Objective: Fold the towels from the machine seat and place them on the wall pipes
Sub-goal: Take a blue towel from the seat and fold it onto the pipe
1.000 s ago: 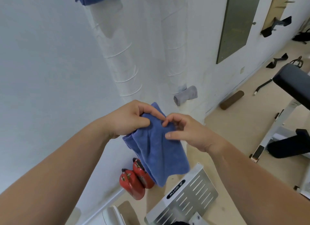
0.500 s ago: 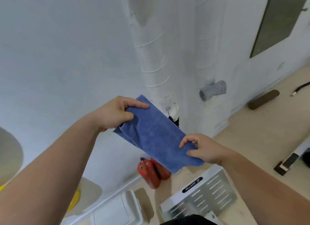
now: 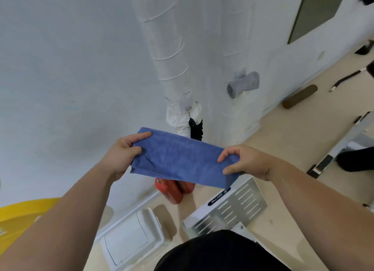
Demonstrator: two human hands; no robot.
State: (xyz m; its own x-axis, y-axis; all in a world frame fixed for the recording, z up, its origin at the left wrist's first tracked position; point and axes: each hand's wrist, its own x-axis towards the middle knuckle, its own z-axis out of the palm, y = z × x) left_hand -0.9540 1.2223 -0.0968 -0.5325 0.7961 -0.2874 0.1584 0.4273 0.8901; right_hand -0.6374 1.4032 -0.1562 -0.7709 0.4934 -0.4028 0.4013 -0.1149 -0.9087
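Blue towel (image 3: 182, 161) held between our left hand (image 3: 119, 155) and right hand (image 3: 247, 163), both gripping its ends; wrapped pipes (image 3: 172, 48) ahead, grey roll (image 3: 242, 84) beside, red extinguishers (image 3: 174, 190) underneath.

Open air reaches the wrapped pipes (image 3: 172, 48) ahead; a grey roll (image 3: 242, 85) juts out beside them.

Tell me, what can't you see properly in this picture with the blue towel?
- Head view: both ends of the blue towel are covered by the left hand and right hand, and its number of folds is hidden.
- Head view: the tops of the red canisters hide behind the towel.
- Head view: the yellow thing is cut off by the left edge.
- Head view: the label on the metal plate is too small to read.
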